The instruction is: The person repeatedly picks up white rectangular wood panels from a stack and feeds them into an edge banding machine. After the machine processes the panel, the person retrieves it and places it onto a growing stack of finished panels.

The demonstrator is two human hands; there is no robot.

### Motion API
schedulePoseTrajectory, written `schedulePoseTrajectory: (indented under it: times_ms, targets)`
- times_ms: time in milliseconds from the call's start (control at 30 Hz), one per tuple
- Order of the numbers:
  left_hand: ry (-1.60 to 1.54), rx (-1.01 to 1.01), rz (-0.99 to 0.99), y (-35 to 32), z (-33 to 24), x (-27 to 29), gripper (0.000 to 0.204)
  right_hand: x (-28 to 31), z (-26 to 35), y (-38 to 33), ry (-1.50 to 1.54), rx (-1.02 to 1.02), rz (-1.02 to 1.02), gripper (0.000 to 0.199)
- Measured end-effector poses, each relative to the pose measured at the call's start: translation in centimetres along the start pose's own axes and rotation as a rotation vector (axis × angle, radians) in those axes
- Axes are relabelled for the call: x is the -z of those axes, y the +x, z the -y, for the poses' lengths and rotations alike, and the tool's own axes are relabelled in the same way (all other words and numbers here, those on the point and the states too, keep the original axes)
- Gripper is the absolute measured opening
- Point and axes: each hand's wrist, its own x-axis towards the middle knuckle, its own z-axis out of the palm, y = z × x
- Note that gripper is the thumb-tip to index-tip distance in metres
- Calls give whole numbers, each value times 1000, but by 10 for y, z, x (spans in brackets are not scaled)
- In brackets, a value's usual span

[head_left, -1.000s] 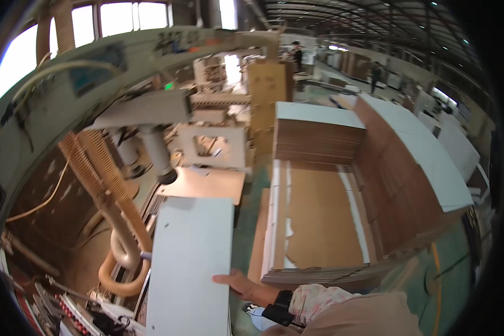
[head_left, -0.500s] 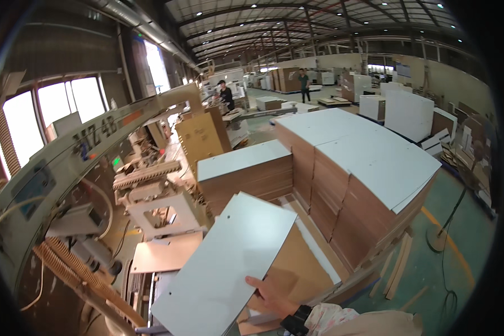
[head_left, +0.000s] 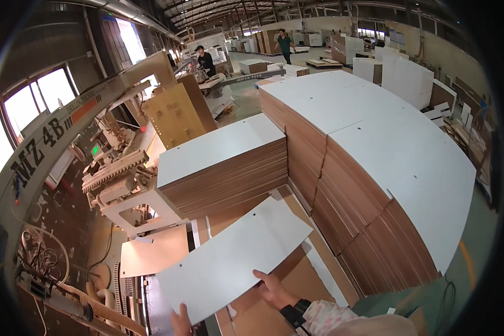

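I hold a long white panel (head_left: 232,257) flat in both hands, tilted from lower left to upper right. My right hand (head_left: 271,288) grips its near long edge, with a dark watch on the wrist. My left hand (head_left: 180,322) holds the panel's lower left end at the bottom of the picture. The panel hangs over a low brown board (head_left: 297,280) on the floor, in front of a medium stack of white-topped panels (head_left: 221,162).
Tall stacks of white-topped brown panels (head_left: 375,168) stand on the right. A drilling machine with a long pale beam (head_left: 67,129) and hoses (head_left: 95,311) fills the left. Two people (head_left: 206,59) work far off near other stacks and an upright brown board (head_left: 176,115).
The view has swung from the machine on the left toward the stacks on the right. The white panel has come off the machine bed and turned over the low board; my left hand has appeared.
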Motion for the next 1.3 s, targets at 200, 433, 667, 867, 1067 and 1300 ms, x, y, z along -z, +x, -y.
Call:
schedulePoseTrajectory:
  times_ms: [200,433,667,867,1067,1300]
  targets:
    - [212,-9,223,148,-15,-67,44,0,23,83,152,58,-10,42]
    - [404,2,287,253,-4,-124,50,25,38,168,-14,-35,-3,36]
    - [994,-547,284,280,66,-98,53,81,100,157,-463,-119,-147,34]
    - [712,-305,303,257,60,-107,46,64,108,176,-519,-35,-141,32]
    - [595,-112,327,251,37,-120,29,65,89,175,-59,30,-223,29]
    - [667,-132,444,260,38,-116,44,51,61,171,41,225,-314,18]
